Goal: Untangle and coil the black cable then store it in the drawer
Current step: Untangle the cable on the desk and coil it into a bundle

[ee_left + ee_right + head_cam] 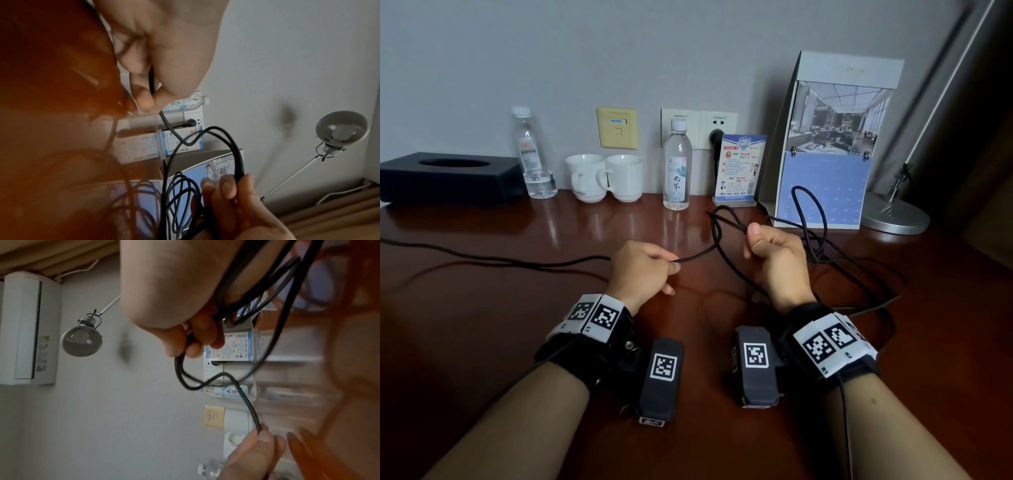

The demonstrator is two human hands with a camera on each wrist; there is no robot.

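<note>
The black cable (717, 240) is still tangled: a crossing sits in the air between the hands, loose loops sprawl over the desk (500, 308) at the right, and a long run trails off far left. The left hand (642, 269) pinches one strand between thumb and curled fingers; the right hand (777, 260) is closed round a small bundle of loops. Judging by this, untangling is under way, coiling has barely begun, and no drawer is in view, so storing remains
</note>
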